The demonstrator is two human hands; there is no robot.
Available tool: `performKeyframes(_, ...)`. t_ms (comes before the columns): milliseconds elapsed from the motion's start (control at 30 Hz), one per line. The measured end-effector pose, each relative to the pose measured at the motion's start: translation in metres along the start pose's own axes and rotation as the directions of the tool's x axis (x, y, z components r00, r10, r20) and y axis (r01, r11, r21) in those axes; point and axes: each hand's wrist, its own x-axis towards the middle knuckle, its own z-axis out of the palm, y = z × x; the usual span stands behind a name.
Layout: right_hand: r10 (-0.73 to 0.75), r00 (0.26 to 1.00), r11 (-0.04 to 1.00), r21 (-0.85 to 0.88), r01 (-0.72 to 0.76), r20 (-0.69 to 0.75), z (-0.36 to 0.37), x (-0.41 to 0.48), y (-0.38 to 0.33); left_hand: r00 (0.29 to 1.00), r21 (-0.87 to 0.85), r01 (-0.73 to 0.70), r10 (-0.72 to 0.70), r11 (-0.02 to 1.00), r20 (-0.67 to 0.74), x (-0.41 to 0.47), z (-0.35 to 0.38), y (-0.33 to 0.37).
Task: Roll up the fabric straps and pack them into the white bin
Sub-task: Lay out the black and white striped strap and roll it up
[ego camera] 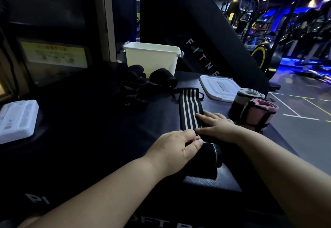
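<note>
Lying on open mat (107,120): striped strap (190,109)

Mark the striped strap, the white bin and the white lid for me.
striped strap (190,109): head view, flat unrolled stretch beyond the hands.
white bin (152,62): head view, front wall.
white lid (207,84): head view, left part of its top.

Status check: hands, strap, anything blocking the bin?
Left hand grips rolled end of striped strap; right hand presses it flat. Strap part rolled. White bin open, black straps piled in front.
</note>
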Motion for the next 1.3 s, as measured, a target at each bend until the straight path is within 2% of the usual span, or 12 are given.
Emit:
performKeyframes(100,-0.038,0.999,0.999,0.001,0.038,-0.002,-0.004,0.000,0.002,1.000,-0.016,0.009,-0.009,1.000,0.000,0.000,0.001,-0.002)
performKeyframes(233,-0.242,0.965,0.970,-0.024,0.241,-0.105,-0.008,0.007,0.005,1.000,-0.031,0.015,-0.016,0.999,-0.010,0.001,0.001,-0.004)
performKeyframes(333,-0.304,0.950,0.952,0.021,0.306,-0.074,-0.005,0.022,0.000,1.000,-0.037,0.004,-0.005,0.999,-0.021,0.002,0.002,-0.004)
performKeyframes(500,-0.275,0.961,0.955,-0.105,0.276,0.028,0.002,0.044,-0.001,0.999,-0.023,-0.024,0.023,0.999,-0.037,0.004,0.003,-0.003)
performKeyframes(933,-0.202,0.979,0.965,-0.178,0.195,-0.024,0.000,0.057,-0.001,0.998,-0.042,-0.043,0.041,0.998,-0.049,0.004,0.007,-0.007)
performKeyframes(1067,-0.232,0.968,0.954,-0.214,0.209,-0.091,-0.010,0.062,-0.005,0.997,-0.021,-0.049,0.048,0.999,-0.059,0.003,0.007,-0.007)
performKeyframes(1300,-0.180,0.983,0.981,-0.081,0.177,-0.033,-0.003,0.095,0.001,0.995,0.001,-0.067,0.067,0.998,-0.074,0.008,0.008,-0.010)
